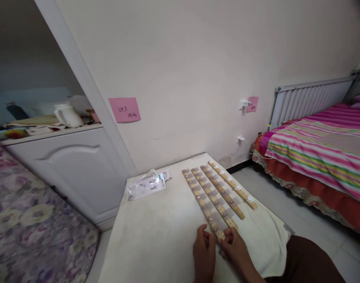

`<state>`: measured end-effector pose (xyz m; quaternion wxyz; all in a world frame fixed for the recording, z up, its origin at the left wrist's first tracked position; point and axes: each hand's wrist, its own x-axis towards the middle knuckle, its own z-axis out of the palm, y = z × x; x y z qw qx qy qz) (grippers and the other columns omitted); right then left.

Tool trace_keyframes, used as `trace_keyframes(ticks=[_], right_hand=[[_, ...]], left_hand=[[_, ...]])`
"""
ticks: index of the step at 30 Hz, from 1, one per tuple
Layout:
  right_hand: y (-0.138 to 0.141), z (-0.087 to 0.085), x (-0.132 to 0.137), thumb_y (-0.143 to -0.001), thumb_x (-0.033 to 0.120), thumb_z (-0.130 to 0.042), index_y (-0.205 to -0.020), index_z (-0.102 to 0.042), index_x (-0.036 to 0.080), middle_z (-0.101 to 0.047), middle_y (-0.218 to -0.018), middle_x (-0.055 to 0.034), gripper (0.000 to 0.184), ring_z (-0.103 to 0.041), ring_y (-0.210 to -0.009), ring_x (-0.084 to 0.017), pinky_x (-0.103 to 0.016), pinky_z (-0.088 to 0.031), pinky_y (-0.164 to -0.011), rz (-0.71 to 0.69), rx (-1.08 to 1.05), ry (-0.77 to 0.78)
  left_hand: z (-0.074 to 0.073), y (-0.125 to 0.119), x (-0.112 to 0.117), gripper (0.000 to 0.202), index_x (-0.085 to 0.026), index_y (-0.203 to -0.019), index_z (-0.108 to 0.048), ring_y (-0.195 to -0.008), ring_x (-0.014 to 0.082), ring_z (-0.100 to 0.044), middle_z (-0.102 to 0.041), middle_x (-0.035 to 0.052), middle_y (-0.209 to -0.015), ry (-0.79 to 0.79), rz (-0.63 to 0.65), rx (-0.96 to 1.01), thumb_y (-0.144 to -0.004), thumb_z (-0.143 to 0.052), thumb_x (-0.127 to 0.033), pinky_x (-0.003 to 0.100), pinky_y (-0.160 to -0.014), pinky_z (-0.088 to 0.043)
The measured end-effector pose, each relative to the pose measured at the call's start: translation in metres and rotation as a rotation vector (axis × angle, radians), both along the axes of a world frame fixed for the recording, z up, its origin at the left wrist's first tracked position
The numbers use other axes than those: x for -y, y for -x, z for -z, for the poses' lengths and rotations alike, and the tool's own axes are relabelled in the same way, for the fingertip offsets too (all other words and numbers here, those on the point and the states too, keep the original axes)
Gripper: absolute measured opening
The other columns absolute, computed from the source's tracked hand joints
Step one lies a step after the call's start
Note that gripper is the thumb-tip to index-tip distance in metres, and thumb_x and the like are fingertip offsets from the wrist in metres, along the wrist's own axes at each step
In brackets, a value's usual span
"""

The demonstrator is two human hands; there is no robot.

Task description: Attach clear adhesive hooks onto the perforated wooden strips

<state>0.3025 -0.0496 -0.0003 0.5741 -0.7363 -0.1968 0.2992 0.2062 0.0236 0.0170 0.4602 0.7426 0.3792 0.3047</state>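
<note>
Several narrow wooden strips lie side by side on the cloth-covered table, with small holes and clear plastic pieces along them. At the near end of the leftmost wooden strip (203,202), my right hand (238,248) closes thumb and fingers on its right edge. Just left of that same end is my left hand (204,251), its fingers curled toward the thumb; whatever they hold is too small to make out. White round pieces sit along the rightmost strip (241,192). Small fittings show through clear plastic packaging (147,186) at the table's back left.
The table (150,239) stands against a wall bearing a pink note (125,110). A white cabinet (76,177) and flowered fabric (35,220) are on the left. To the right are a bed (321,145), a radiator (312,98) and plugged-in chargers (243,103).
</note>
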Motion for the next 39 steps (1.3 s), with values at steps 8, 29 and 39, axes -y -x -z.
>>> trace_keyframes(ticks=[8, 29, 39], right_hand=[[-0.002, -0.005, -0.003, -0.05, 0.045, -0.077, -0.078, -0.05, 0.019, -0.05, -0.048, 0.0076, 0.047, -0.05, -0.04, -0.009, -0.021, -0.04, -0.042, 0.001, -0.431, -0.158], [0.018, -0.005, -0.024, -0.058, 0.032, -0.075, -0.071, -0.055, 0.015, -0.06, -0.054, 0.0022, 0.029, -0.054, -0.047, -0.007, -0.019, -0.043, -0.052, -0.19, -0.701, -0.223], [0.054, -0.024, -0.008, -0.052, 0.027, -0.076, -0.072, -0.061, 0.015, -0.066, -0.064, -0.0019, 0.027, -0.063, -0.067, -0.018, -0.028, -0.05, -0.064, -0.279, -0.569, -0.318]], left_hand=[[0.004, 0.002, -0.002, 0.041, -0.017, -0.112, -0.05, -0.066, 0.0165, -0.061, -0.061, 0.0008, -0.077, 0.022, 0.0, 0.016, -0.088, -0.038, -0.047, 0.027, -0.062, -0.045], [0.012, -0.001, -0.008, 0.089, -0.017, -0.133, -0.023, -0.101, 0.0237, -0.058, -0.035, 0.0202, -0.133, 0.41, -0.147, 0.395, -0.061, -0.072, -0.039, 0.033, -0.084, -0.051], [0.0, 0.029, 0.004, 0.107, -0.021, -0.141, -0.016, -0.095, 0.0234, -0.062, -0.036, 0.0166, -0.138, 0.365, -0.196, 0.226, -0.052, -0.074, -0.029, 0.029, -0.077, -0.052]])
